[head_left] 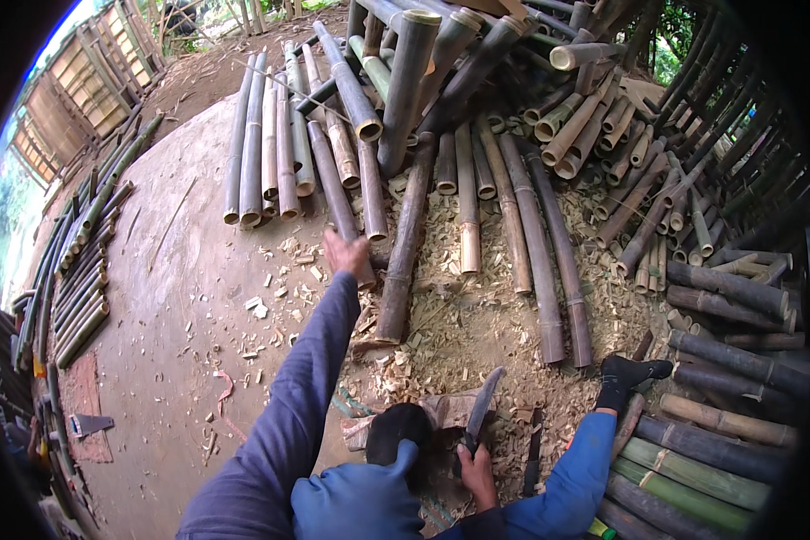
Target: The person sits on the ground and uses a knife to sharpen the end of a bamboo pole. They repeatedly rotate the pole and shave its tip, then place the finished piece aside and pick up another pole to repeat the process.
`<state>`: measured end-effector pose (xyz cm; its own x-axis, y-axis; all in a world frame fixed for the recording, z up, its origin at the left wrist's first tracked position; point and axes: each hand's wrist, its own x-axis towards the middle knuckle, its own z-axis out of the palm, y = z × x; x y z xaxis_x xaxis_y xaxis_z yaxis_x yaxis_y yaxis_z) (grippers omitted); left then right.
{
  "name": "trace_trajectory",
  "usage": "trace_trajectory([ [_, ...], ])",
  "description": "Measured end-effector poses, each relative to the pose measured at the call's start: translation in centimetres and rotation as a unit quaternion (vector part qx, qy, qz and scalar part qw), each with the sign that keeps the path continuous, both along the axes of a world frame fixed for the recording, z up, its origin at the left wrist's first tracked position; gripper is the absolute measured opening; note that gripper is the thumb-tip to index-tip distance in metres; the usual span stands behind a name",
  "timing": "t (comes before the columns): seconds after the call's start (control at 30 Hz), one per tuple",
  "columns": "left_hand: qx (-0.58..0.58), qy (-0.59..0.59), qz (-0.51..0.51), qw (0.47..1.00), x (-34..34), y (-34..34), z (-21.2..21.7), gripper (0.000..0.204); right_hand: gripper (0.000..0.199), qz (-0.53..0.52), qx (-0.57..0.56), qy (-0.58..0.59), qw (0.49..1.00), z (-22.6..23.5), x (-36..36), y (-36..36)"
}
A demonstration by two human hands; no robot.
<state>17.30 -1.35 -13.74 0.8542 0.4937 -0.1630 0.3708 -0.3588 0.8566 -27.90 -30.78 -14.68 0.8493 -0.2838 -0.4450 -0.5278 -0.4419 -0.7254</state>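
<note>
Bamboo pole point(403, 243) lies on the ground amid chips point(441, 315), uncut. Left hand point(346, 254) reaches to a neighbouring dark pole's point(337, 193) end, fingers seemingly closing on it, grip unclear. Right hand point(477, 472) is clamped on machete point(481, 405). Chips suggest some chopping done; many poles remain whole.

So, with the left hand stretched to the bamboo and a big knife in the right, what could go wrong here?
1. The right hand holds the knife blade-up between the knees; leaning forward could bring the body near its edge.
2. The left hand reaches a dark bamboo pole lying under a leaning stack; pulling it might shift others.
3. Loose shavings underfoot may slip.
</note>
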Motion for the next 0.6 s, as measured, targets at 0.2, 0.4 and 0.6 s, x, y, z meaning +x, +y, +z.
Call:
trace_trajectory([
  [0.2, 0.025, 0.103, 0.028, 0.994, -4.0, 0.0, -4.2, 0.072, 0.049, 0.007, 0.007, -0.018, 1.000, -0.4, -0.2, -0.2],
  [0.4, -0.162, -0.059, 0.042, 0.984, -5.7, 3.1, -4.3, 0.053, 0.047, -0.004, 0.017, -0.009, 1.000, -0.2, 0.0, -0.1],
  [0.6, -0.111, -0.096, 0.040, 0.988, -12.3, 1.9, -3.0, 0.042, 0.049, 0.002, 0.010, -0.022, 1.000, -0.5, 0.0, -0.1],
])
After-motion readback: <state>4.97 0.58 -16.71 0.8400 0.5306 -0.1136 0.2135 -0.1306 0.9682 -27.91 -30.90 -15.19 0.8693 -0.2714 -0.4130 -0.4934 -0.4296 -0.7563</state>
